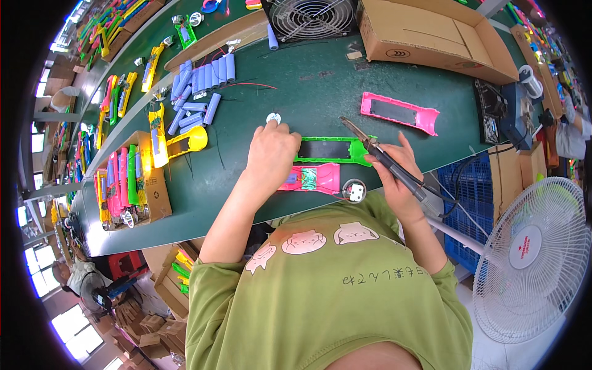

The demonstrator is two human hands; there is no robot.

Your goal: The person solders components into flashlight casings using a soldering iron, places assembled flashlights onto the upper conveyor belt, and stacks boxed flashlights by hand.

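Observation:
My left hand [273, 151] is closed above the left end of a green plastic casing [354, 151]. A small round silver piece [274, 117] shows at its fingertips; what the fingers pinch is hidden. In my right hand [399, 176] is a soldering iron [393, 165] with a black handle, its tip pointing up and left above the casing's right end. Nearer to me lies a pink casing [330, 179] with a green circuit board [308, 179], beside a round lamp head [354, 190]. Another pink casing [401, 114] rests farther right.
Blue cylindrical batteries [213, 73] are piled at the back left, near a yellow casing [188, 143]. A carton [159, 188] of colourful casings stands at left. Behind are a fan [311, 17] and an open cardboard box [431, 37]. A white fan [527, 253] stands right.

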